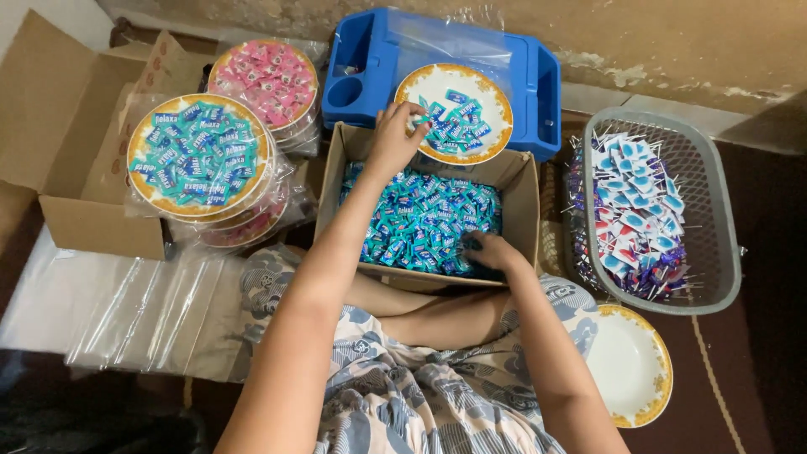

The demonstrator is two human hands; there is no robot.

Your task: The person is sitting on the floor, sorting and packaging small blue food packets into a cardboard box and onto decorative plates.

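So the blue-wrapped candies [420, 220] fill the open cardboard box [521, 189] sitting right in front of the person's lap. The right hand [494, 251] is down inside the box, fingers curled into the pile, though I can't really tell if it's gripping any. The left hand [393, 136] is up past the box's far edge, fingertips pinched over the candies on a gold-rimmed white plate [483, 88]; looks like it's holding 1 or 2, hard to say. That plate rests on a blue plastic tray [361, 63]. Left of the left hand there's a stack of wrapped candy plates [200, 155], blue on top, with a pink candy plate [265, 80] behind it. Right of the right hand sits a grey mesh basket [714, 210] of small packets, and an empty plate [630, 366] just below it.
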